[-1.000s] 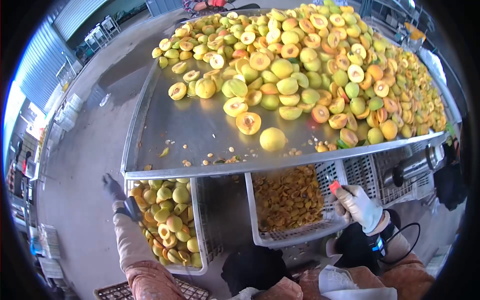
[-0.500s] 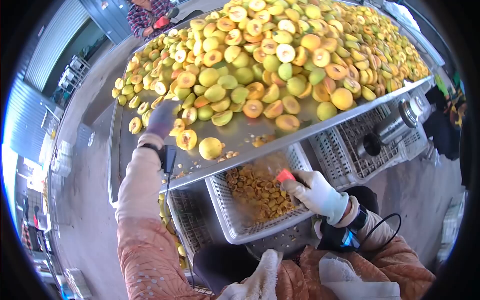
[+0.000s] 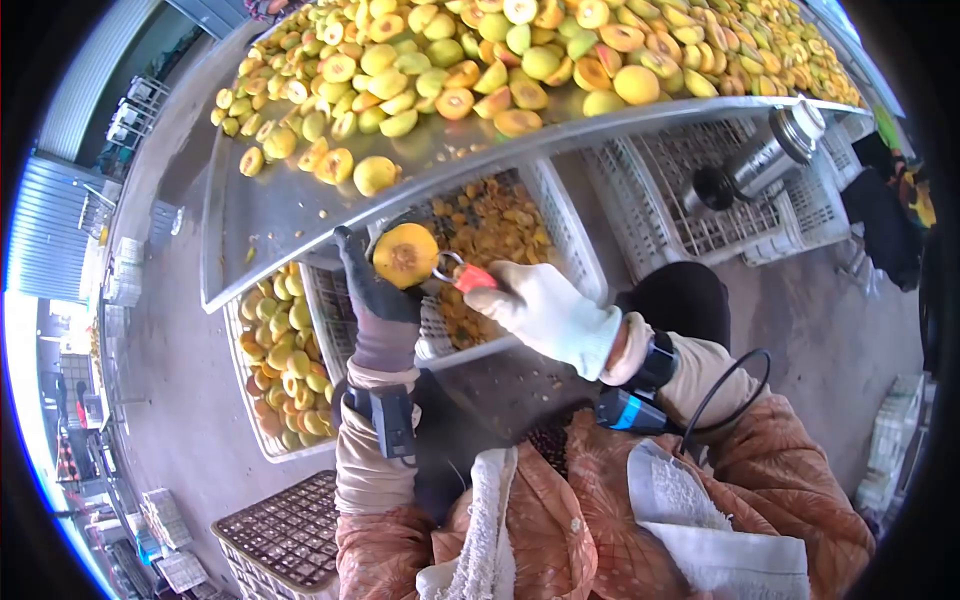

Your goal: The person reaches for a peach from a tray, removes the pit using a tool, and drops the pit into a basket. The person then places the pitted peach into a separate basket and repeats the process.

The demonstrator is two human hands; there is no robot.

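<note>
A halved yellow fruit point(image 3: 405, 254) is held in my left hand point(image 3: 380, 300), which wears a dark glove, with the cut face showing. My right hand point(image 3: 540, 305), in a white glove, is closed round the red handle of a ring-shaped tool point(image 3: 474, 278). The metal ring is at the right edge of the fruit half. Behind my hands, a white crate point(image 3: 573, 232) holds small brownish fruit pieces point(image 3: 490, 222). Many yellow and green fruit halves point(image 3: 440, 50) are heaped on the metal table point(image 3: 270, 215) ahead.
Left of my left hand, a crate point(image 3: 262, 425) holds fruit halves. A dark brown crate point(image 3: 285, 525) stands at the lower left. At the right, a metal flask point(image 3: 765, 155) lies over white crates point(image 3: 680, 215). Part of a person point(image 3: 265, 8) shows at the top.
My left hand has come back from the table and now holds a fruit half. My right hand has moved left with the tool to the fruit. The view has tilted down.
</note>
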